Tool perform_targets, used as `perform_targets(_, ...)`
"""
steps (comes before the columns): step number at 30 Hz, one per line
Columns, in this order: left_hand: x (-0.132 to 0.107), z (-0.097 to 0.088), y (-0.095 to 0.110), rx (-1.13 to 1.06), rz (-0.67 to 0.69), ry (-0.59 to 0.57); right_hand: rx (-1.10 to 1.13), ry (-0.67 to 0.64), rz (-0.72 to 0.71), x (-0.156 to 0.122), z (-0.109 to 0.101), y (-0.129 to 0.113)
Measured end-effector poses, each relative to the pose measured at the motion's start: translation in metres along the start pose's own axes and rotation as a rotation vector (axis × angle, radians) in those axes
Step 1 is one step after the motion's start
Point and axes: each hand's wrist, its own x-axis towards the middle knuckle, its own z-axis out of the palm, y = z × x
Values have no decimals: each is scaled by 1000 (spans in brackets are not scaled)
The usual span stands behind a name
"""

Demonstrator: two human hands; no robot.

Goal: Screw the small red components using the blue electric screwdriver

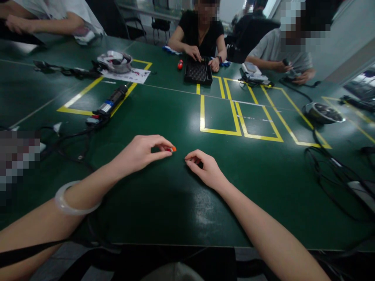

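Between the fingertips of my left hand (144,153) is a small orange piece (174,148), with a bit of red and metal next to it; its exact kind is too small to tell. My right hand (202,166) hovers close by on the right, thumb and fingers pressed together in a pinch. Whatever lies in that pinch, if anything, cannot be made out. A narrow gap separates the two hands, both low over the green table (187,210). A pale bangle (74,199) circles my left wrist.
Across the table a person works at a black tray (198,73) beside a small red object (180,64). A dark cylindrical device (113,102) and cables lie left. At right are a metal bowl (324,113) and looped black cables (328,171). Yellow tape (221,131) marks rectangles.
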Motion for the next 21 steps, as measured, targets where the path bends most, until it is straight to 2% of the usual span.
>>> perform_targets(3, -2, 12, 12, 13, 108, -97, 88, -23, 40, 0, 4, 0)
perform_targets(7, -3, 20, 14, 9, 132, -173, 99, -49, 43, 1, 7, -5)
perform_targets(16, -2, 26, 13, -18, 163, -176, 61, -56, 1, 1, 8, -7)
perform_targets(21, -5, 23, 13, 5, 234, -148, 142, -49, 64, 2, 7, -6)
